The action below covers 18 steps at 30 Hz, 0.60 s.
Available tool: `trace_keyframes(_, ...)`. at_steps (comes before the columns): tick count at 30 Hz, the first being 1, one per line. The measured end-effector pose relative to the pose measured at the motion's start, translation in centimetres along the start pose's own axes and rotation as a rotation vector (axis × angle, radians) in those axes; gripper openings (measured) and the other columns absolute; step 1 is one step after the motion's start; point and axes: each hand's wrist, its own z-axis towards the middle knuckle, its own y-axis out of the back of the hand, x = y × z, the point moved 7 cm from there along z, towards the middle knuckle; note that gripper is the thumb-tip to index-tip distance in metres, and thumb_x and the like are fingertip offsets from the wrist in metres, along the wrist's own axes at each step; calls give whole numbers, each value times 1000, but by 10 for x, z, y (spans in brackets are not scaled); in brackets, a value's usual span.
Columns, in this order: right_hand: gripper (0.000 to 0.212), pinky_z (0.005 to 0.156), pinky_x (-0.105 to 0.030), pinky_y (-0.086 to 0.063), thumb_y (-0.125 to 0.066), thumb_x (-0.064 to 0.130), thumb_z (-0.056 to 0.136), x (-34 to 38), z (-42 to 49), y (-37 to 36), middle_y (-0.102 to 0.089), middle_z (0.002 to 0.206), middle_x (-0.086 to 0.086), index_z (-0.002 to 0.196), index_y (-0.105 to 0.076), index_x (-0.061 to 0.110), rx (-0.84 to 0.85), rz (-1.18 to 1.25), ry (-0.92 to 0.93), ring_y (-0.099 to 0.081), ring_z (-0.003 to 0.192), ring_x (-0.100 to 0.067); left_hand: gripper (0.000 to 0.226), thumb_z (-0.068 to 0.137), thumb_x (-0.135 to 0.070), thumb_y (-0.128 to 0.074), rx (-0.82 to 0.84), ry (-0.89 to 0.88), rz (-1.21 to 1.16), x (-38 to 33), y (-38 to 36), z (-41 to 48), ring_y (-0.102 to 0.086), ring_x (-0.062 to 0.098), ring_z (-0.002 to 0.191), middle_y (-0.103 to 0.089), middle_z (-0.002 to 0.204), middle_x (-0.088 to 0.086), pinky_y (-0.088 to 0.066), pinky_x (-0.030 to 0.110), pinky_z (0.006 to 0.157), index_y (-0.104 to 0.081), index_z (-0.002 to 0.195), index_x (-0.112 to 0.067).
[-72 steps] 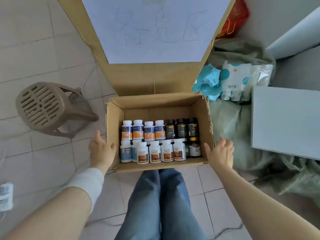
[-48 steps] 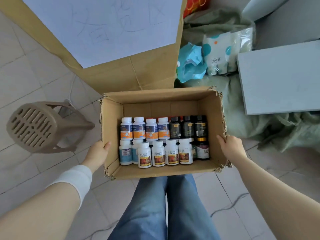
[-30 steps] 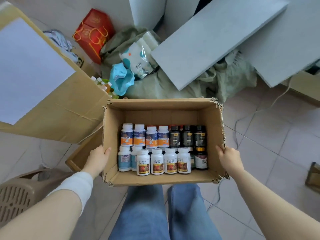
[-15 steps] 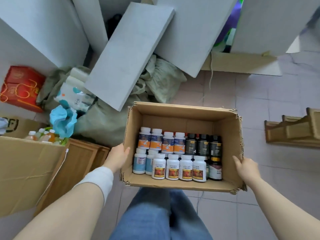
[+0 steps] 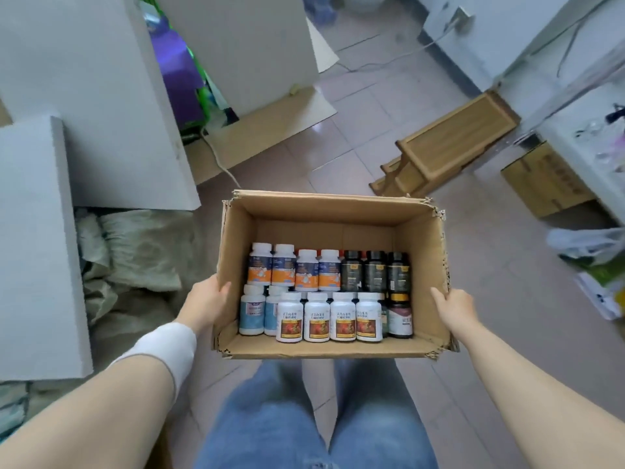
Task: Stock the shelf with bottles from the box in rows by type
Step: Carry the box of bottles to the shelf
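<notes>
An open cardboard box is held up in front of my legs. My left hand grips its left wall and my right hand grips its right wall. Inside stand several bottles in rows: white ones with orange-and-blue labels at the back left, black ones at the back right, white ones with red labels in front, pale blue ones at the front left and a dark one with a gold cap at the front right. No shelf is in view.
Large white boards lean at the left over grey-green sacking. A low wooden stand lies on the tiled floor ahead right, with a cardboard carton and plastic bags beyond it. A cable runs across the floor.
The box went from the floor into both hands and was lifted. I have turned to the right with it; the stool and big carton left the view, the wooden stand came closer.
</notes>
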Motion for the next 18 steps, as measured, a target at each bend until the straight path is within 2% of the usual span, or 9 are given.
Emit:
trace_keyframes(3, 46, 66, -31, -34, -42, 32, 97, -25, 39, 27, -42, 64, -6, 57, -36, 11, -2, 41, -55, -46, 78, -28, 33, 99, -20, -40, 10, -38, 34, -70, -10, 24, -55, 37, 110, -61, 118, 21, -42, 37, 92, -55, 120, 0)
trace_keyframes(7, 45, 67, -33, -37, -41, 35, 97, -52, 101, 69, -50, 80, -14, 59, -38, 11, 12, 89, -84, -47, 79, -28, 32, 99, -22, -40, 20, -30, 60, -155, -38, 51, -56, 36, 105, -62, 116, 20, -46, 40, 94, -56, 118, -1)
trace_keyframes(10, 38, 68, -32, -37, -39, 34, 98, -71, 147, 106, -51, 82, -14, 76, -47, 4, 31, 67, -89, -47, 80, -28, 31, 99, -20, -40, 43, -19, 97, -221, -60, 67, -52, 29, 94, -61, 116, 21, -42, 34, 85, -56, 116, 0)
trace_keyframes(12, 36, 68, -32, -38, -38, 33, 99, -78, 179, 131, -51, 81, -13, 81, -48, 3, 35, 69, -77, -47, 79, -29, 30, 99, -19, -40, 50, -49, 136, -267, -71, 79, -46, 25, 89, -61, 115, 21, -36, 30, 80, -57, 114, 1)
trace_keyframes(16, 39, 67, -32, -39, -38, 33, 99, -92, 244, 175, -49, 73, -9, 76, -48, 2, 36, 74, -94, -49, 78, -29, 31, 98, -19, -41, 47, -68, 155, -342, -89, 101, -49, 27, 91, -61, 114, 22, -38, 30, 81, -57, 115, 2)
trace_keyframes(18, 42, 67, -32, -38, -39, 33, 99, -92, 277, 197, -48, 69, -6, 68, -45, 5, 34, 57, -85, -49, 77, -28, 32, 98, -18, -41, 33, -65, 153, -372, -96, 115, -55, 34, 100, -62, 115, 23, -42, 33, 85, -57, 116, 3)
